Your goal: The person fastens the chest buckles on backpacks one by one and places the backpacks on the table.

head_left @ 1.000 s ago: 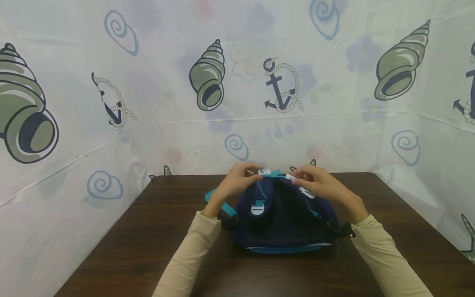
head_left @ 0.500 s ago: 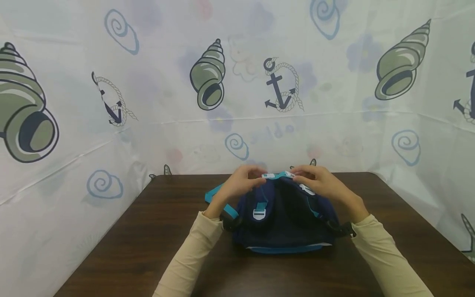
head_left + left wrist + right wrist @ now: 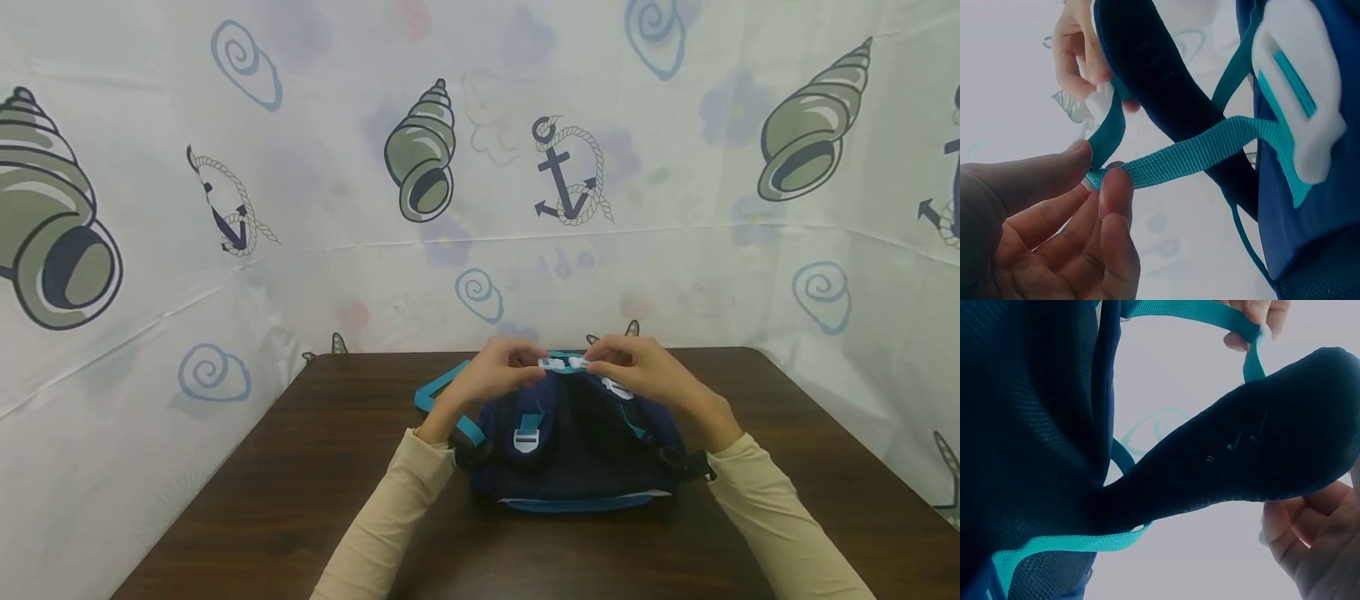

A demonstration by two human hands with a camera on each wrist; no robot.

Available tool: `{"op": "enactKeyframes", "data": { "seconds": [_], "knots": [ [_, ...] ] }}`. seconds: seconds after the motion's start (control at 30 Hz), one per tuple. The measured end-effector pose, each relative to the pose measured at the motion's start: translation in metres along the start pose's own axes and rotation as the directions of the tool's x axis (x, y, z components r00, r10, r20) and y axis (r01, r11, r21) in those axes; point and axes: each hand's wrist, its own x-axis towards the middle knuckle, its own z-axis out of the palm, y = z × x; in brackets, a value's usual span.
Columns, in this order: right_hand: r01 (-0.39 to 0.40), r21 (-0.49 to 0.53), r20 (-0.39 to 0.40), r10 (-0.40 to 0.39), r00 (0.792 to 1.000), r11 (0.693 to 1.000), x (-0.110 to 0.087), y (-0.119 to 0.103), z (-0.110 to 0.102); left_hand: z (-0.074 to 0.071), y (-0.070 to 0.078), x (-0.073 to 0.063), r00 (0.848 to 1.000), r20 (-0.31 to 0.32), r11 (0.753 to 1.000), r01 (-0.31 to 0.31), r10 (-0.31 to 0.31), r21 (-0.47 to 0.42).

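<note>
A dark navy backpack (image 3: 592, 450) with teal webbing lies on the table, its straps toward me. Above its top, my left hand (image 3: 498, 367) pinches a white buckle half (image 3: 552, 364) on a teal strap (image 3: 1179, 156) between thumb and fingers. Facing it, my right hand (image 3: 637, 367) pinches the other white buckle half (image 3: 578, 362). The two halves point at each other with a small gap between. In the right wrist view, a padded shoulder strap (image 3: 1229, 444) hides what the right fingertips (image 3: 1275, 519) hold.
The brown wooden table (image 3: 315, 500) extends around the backpack. A loose teal strap (image 3: 427, 396) sticks out at the backpack's left. A white adjuster (image 3: 527, 440) sits on the left shoulder strap. A patterned white curtain (image 3: 480, 167) hangs behind and at both sides.
My left hand has shifted right and a little down with its buckle half. The right hand has barely moved. The two white halves are nearer each other, now level.
</note>
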Motion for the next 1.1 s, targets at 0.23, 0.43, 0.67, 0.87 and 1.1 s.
{"op": "enactKeyframes", "data": {
  "seconds": [0.23, 0.43, 0.67, 0.87, 1.1],
  "knots": [
    [0.009, -0.031, 0.008, -0.009, 1.0, 0.999, 0.0, -0.004, 0.003, 0.004, 0.004, 0.0, 1.0, 0.007, 1.0, 0.003, -0.003, -0.009],
    [0.026, -0.056, 0.001, -0.026, 1.0, 0.998, 0.002, -0.005, 0.004, 0.005, 0.004, 0.0, 1.0, -0.007, 1.0, 0.012, -0.012, -0.009],
    [0.028, -0.039, -0.003, -0.028, 1.0, 0.999, 0.001, -0.005, 0.004, 0.009, 0.004, 0.002, 1.0, -0.007, 1.0, 0.019, -0.019, -0.019],
    [0.046, -0.048, -0.001, -0.046, 0.999, 0.998, 0.0, -0.007, 0.006, 0.008, 0.005, 0.002, 0.999, -0.007, 0.999, 0.038, -0.038, 0.012],
    [0.075, -0.059, 0.014, -0.074, 0.997, 0.995, 0.001, -0.01, 0.012, 0.01, 0.003, 0.003, 0.999, 0.026, 0.996, 0.027, -0.029, 0.089]
  ]
}}
